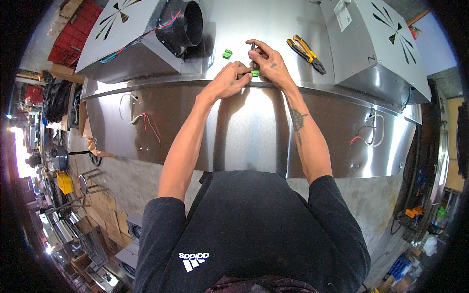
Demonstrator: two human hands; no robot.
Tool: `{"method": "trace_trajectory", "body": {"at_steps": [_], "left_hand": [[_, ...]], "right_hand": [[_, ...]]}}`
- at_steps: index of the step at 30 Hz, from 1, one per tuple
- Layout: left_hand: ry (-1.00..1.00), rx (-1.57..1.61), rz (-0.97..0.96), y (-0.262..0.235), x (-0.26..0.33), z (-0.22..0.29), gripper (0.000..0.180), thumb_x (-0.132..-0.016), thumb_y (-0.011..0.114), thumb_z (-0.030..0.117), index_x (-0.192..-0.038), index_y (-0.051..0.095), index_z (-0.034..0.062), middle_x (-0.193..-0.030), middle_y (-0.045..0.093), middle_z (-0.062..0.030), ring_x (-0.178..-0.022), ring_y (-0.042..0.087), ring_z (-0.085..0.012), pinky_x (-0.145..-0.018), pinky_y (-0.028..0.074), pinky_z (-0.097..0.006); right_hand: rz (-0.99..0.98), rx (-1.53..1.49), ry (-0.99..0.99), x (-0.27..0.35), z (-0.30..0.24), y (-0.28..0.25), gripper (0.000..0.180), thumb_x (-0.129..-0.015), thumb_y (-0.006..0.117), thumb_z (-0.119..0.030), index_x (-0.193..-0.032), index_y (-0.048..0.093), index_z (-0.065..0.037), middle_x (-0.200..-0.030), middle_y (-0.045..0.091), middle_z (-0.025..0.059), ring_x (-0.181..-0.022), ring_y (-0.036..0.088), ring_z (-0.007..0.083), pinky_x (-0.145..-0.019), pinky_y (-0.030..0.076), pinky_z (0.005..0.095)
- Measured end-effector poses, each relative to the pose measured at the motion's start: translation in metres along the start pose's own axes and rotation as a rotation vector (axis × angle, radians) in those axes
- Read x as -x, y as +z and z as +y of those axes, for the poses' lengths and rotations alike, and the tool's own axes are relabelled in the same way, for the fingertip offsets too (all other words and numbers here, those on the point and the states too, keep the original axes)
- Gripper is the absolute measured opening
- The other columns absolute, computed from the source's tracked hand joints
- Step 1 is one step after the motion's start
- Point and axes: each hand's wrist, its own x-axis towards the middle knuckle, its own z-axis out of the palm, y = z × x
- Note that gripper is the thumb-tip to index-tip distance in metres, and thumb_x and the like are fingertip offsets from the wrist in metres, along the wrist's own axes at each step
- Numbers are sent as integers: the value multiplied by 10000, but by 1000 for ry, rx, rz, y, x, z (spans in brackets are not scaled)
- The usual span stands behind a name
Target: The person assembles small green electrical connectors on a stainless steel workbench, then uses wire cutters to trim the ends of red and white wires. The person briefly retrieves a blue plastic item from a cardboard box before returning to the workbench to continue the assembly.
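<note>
At the near edge of the steel panel, my left hand [230, 82] is closed, its fingertips pinching a small green terminal block [255, 73]. Just right of it, my right hand [271, 67] grips a small dark screwdriver [253, 48], held roughly upright over the block. The index finger curls near the tool's top; its tip is hidden by the fingers. Slightly beyond my left hand, more green terminal blocks [227, 53] lie loose on the steel. A pair of pliers with yellow and black handles [304, 50] rests to the right of my right hand.
Grey metal housings stand at both sides, the left one [132, 53] with a black round duct collar [188, 24] and loose wires, the right one [373, 53] vented. White cables with red wires [128, 110] hang from the panel's front face. Shop clutter and stools lie lower left.
</note>
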Motion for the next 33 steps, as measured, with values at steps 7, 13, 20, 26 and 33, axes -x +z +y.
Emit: {"method": "trace_trajectory", "body": {"at_steps": [7,13,20,26,33], "left_hand": [[8,-14,1,0,1,1,401,-1062,648,312,-1270,747,-17,-1194,708,-190,-1129,649,-318,-1034,504,-455],[-5,-25,-4,0,2,1,412,-1068,641,318,-1278,743,-22,-1205,700,-201,-1129,645,-327,-1022,508,-448],[10,-15,10,0,3,4,406,-1068,642,307,-1270,742,-32,-1217,699,-199,-1142,643,-322,-1029,508,-445],[83,-30,33,6,-1,-10,369,-1064,649,269,-1239,747,-41,-1162,718,-191,-1143,642,-319,-1031,502,-447],[3,-30,37,5,1,-2,363,-1073,641,279,-1216,753,-35,-1188,713,-191,-1146,644,-320,-1032,504,-449]], "right_hand": [[-60,-93,-26,-2,4,-4,345,-1083,636,-222,-1398,683,-89,-937,725,45,-771,623,106,-739,562,305],[-39,-126,-28,0,6,0,365,-1104,602,-219,-1423,628,-43,-975,735,62,-778,628,113,-755,567,314],[21,94,5,2,-4,2,416,-1089,640,-241,-1451,584,-45,-975,720,70,-806,657,130,-763,572,317],[7,-212,-43,1,6,3,430,-1082,676,-268,-1450,594,-61,-963,665,37,-847,642,117,-785,576,295],[21,25,-11,-1,3,2,377,-1062,686,-238,-1382,651,-42,-992,721,72,-825,652,124,-772,573,300]]}}
